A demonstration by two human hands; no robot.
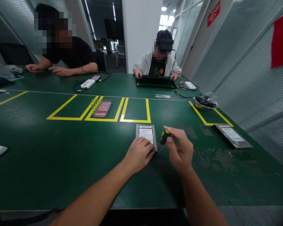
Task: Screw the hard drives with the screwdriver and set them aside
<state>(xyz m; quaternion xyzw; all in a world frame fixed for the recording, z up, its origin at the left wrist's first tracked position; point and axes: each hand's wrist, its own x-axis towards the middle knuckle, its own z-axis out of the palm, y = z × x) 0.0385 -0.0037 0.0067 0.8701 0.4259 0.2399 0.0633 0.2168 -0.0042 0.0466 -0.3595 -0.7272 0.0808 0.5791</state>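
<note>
A silver hard drive [146, 131] with a white label lies on the green table in front of me. My left hand [139, 153] rests over its near edge, fingers curled round the drive and covering its lower part. In my right hand [181, 147] is a black and yellow screwdriver [165, 137], pinched at the handle between thumb and fingers. Its thin shaft slants down to the drive's near right corner; whether the tip touches a screw is too small to tell.
A second drive [235, 136] lies at the right, near a metal bowl [205, 103] of dark items. Yellow tape [135, 121] marks rectangles beyond my hands. Across the table [61, 175] sit two people, one holding a dark panel [156, 82]. A pink object [103, 109] lies left of centre.
</note>
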